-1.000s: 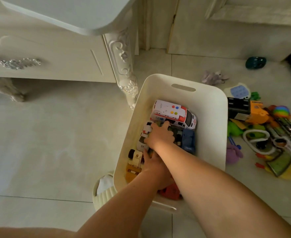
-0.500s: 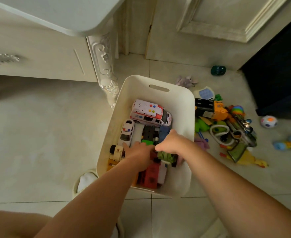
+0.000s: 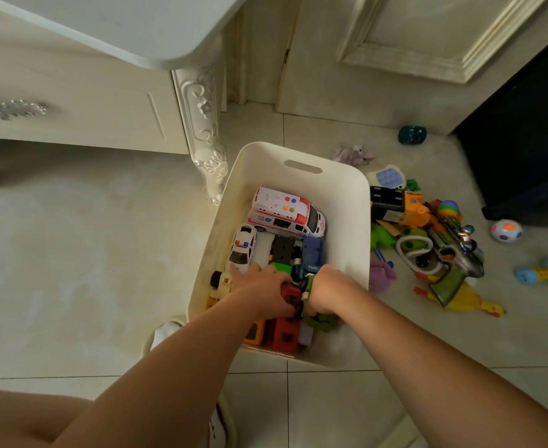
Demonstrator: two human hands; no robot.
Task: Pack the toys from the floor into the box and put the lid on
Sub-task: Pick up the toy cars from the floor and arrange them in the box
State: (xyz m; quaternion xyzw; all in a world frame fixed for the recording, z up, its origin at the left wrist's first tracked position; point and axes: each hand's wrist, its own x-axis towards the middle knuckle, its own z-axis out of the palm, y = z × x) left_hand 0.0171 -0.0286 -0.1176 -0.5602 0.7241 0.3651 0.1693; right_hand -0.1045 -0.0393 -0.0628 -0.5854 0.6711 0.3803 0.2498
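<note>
Hands, head view: we see both drawn back from far half of box (image 3: 347, 202) to its near end, so arranging, not fetching. Left hand (image 3: 261, 292) fingers curl over red toy (image 3: 291, 295); right hand (image 3: 327, 291) grips green toy (image 3: 319, 320). Both toys inside box; toy pile (image 3: 427, 244) waits on floor (image 3: 72, 253).

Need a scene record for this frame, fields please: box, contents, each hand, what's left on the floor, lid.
box: white box on the tiled floor, open top
contents: ambulance, police car, blue truck, more vehicles
left: left hand inside box, fingers curled on red toy
right: right hand inside box, gripping green toy
floor: toy pile right of box, spotted ball, rubber chicken
lid: not on; none identifiable in view
</note>
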